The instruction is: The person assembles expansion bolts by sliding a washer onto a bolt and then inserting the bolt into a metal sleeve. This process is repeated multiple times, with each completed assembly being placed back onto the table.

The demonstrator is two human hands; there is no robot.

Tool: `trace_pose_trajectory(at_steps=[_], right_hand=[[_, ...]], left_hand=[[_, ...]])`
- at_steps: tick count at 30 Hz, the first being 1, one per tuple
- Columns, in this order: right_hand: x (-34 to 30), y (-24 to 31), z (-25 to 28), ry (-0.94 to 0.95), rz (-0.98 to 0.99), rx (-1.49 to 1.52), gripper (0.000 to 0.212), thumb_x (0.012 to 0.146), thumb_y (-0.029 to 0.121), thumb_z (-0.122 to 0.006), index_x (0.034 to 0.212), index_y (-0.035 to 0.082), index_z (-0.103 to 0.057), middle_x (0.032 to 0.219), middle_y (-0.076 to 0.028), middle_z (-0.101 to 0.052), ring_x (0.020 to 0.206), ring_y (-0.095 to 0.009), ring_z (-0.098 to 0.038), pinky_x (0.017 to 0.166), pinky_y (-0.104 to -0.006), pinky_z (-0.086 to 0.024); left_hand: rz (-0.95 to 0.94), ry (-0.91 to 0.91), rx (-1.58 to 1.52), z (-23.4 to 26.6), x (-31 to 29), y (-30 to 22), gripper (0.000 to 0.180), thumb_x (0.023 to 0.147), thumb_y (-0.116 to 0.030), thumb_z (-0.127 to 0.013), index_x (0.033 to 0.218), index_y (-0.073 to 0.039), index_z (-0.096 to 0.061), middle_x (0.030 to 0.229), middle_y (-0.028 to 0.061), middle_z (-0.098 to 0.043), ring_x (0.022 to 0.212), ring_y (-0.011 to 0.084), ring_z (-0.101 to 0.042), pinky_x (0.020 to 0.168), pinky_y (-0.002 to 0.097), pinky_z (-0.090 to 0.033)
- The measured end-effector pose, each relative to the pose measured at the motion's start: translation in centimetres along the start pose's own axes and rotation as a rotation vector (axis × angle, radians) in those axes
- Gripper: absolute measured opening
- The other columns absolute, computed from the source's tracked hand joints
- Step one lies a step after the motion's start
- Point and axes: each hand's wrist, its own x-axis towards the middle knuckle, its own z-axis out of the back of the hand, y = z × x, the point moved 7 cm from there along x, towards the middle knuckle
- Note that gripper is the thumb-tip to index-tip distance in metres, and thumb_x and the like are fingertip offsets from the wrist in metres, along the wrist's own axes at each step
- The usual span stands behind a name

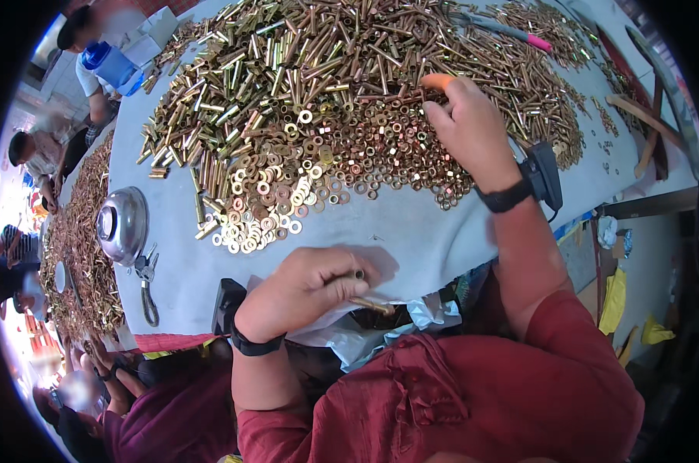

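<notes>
My left hand (307, 287) is closed above the near edge of the table, fingers curled round a brass-coloured bolt (374, 306) that sticks out below them. The round end of a small metal tube (358, 274) shows at the same fingers. Just below is an open plastic bag (348, 339) at my lap, with dark contents. My right hand (467, 123) reaches over the heap of small nuts (399, 143), thumb and forefinger apart, an orange cover (437, 80) on one fingertip. Its other fingers are partly hidden. Flat washers (249, 231) lie at the heap's near left.
Metal sleeves and bolts (303, 54) are heaped across the far side of the grey-covered table (411, 231). A shiny metal bowl (124, 224) and keys (145, 268) lie at left. A pink-ended tool (538, 42) rests far right. Other people (94, 85) work at left.
</notes>
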Motion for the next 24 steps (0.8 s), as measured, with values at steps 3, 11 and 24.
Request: trace_pose_trajectory(at_steps=[3,11,24], right_hand=[[0.1,-1.2,-0.9,0.004,0.027,-0.103,0.024,0.083,0.015,-0.065,0.107,0.010,-0.063,0.095,-0.013,-0.065,0.089,-0.034,-0.063,0.076,-0.0434,-0.051],[-0.1,0.1,-1.7,-0.025,0.048,-0.073,0.024,0.079,0.011,-0.064,0.103,0.012,-0.064,0.089,-0.007,-0.064,0.084,-0.028,-0.063,0.070,-0.0405,-0.052],[-4.6,9.1,-3.9,0.323,-0.246,1.275,0.023,0.090,0.003,-0.064,0.112,0.004,-0.057,0.091,-0.001,-0.063,0.083,-0.006,-0.060,0.073,-0.0208,-0.050]], left_hand=[[0.035,-0.200,0.004,1.5,1.0,0.4,0.017,0.094,-0.009,-0.058,0.108,-0.001,-0.063,0.095,0.0030,-0.066,0.083,0.0142,-0.060,0.078,0.0289,-0.049],[0.011,-0.456,-0.514,3.3,1.5,1.5,0.026,0.097,-0.002,-0.046,0.122,-0.003,-0.048,0.097,0.0019,-0.063,0.059,0.0011,-0.039,0.051,0.0163,-0.032],[-0.159,-0.679,-0.187,4.2,0.8,1.8,0.011,0.089,0.001,-0.063,0.100,0.000,-0.060,0.090,0.0022,-0.063,0.082,0.0088,-0.058,0.076,0.0238,-0.048]])
